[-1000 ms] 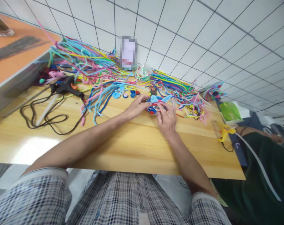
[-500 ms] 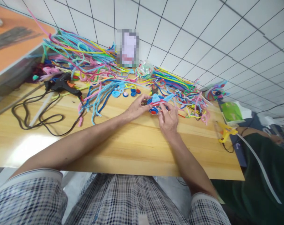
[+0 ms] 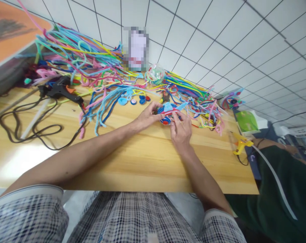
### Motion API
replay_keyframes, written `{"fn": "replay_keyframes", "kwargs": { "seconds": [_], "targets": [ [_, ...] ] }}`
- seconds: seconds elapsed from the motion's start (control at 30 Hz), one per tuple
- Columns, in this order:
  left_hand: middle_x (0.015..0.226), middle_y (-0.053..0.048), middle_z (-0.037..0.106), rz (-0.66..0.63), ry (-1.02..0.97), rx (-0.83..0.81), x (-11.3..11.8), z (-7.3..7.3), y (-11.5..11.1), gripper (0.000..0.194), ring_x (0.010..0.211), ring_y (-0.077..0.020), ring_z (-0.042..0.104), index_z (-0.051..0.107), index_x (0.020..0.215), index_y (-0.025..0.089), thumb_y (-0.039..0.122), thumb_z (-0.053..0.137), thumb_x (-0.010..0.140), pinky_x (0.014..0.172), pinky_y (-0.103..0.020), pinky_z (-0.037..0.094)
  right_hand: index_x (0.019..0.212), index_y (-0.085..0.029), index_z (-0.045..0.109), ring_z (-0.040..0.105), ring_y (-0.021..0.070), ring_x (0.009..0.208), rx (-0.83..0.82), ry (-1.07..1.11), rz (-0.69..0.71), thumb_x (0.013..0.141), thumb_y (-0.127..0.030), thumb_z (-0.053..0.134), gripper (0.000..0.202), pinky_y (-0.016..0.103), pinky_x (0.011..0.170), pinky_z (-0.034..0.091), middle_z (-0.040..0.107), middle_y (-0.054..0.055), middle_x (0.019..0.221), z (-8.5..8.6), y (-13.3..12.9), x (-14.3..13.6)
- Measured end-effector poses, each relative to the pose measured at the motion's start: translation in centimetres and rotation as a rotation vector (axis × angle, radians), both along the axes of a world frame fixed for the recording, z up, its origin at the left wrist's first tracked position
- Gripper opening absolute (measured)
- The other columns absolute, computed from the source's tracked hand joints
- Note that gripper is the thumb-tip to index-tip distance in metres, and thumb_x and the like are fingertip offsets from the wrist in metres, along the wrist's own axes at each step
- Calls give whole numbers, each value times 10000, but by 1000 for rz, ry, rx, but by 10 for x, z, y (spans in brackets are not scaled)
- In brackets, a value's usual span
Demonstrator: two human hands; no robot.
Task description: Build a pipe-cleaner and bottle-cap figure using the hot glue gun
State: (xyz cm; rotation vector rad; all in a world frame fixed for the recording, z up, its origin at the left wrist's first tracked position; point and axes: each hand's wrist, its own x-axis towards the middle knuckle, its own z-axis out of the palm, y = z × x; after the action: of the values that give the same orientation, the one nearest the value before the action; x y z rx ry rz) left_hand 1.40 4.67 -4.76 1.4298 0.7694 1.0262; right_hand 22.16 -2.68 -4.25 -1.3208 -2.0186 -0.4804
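A small blue and red pipe-cleaner craft (image 3: 167, 108), with light-blue pointed parts on top and a red disc low on its front, is held above the wooden table (image 3: 132, 152). My left hand (image 3: 151, 114) pinches its left side. On the right side, my right hand (image 3: 181, 127) has its fingertips against the craft's red band. Several small coils (image 3: 142, 99) in blue, light blue and red lie beyond my left hand. Behind the craft stands a small dark figure (image 3: 165, 96).
Pipe cleaners (image 3: 77, 57) are heaped along the wall. A black glue gun (image 3: 60, 90) with a looped cord lies left, and a yellow glue gun (image 3: 241, 143) right. A clear ball (image 3: 155, 74) sits by a blurred phone (image 3: 138, 49). A person in dark green (image 3: 281, 175) is at the right.
The view has shifted slightly, so the left side's glue gun and cord appear further left. Both hands keep their hold on the craft with little visible movement.
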Motion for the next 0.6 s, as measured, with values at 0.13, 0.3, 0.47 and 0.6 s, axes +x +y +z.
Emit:
{"fn": "replay_keyframes", "kwargs": {
  "seconds": [0.13,0.3,0.47,0.6],
  "targets": [
    [1229,-73,676,20,-8,8,2,-3,-3,512,1115,-220,622,578,1227,197,448,780,829,1014,-369,503,1580,-250,566,658,297,1351,48,-22,32,1081,-260,529,501,510,1125,562,686,181,1426,0,-2,0],
    [1225,-54,674,38,-13,20,5,-4,-7,442,1160,-225,611,569,1220,223,393,760,859,1020,-363,490,1625,-272,518,613,311,1426,-26,-8,33,1097,-275,479,529,539,1167,543,641,175,1495,0,-5,1],
    [1222,-56,663,73,6,51,8,-3,-9,424,1160,-224,606,555,1206,222,381,737,857,1031,-364,485,1637,-261,502,583,313,1464,-37,-24,16,1111,-289,444,530,550,1196,525,602,186,1533,2,-8,-1],
    [1227,-82,647,86,16,54,10,-1,-13,439,1164,-236,600,544,1199,201,410,720,855,1044,-382,485,1655,-249,476,533,331,1511,-50,-38,39,1122,-345,428,544,574,1212,504,547,197,1589,3,-10,-3]
  ]
}}
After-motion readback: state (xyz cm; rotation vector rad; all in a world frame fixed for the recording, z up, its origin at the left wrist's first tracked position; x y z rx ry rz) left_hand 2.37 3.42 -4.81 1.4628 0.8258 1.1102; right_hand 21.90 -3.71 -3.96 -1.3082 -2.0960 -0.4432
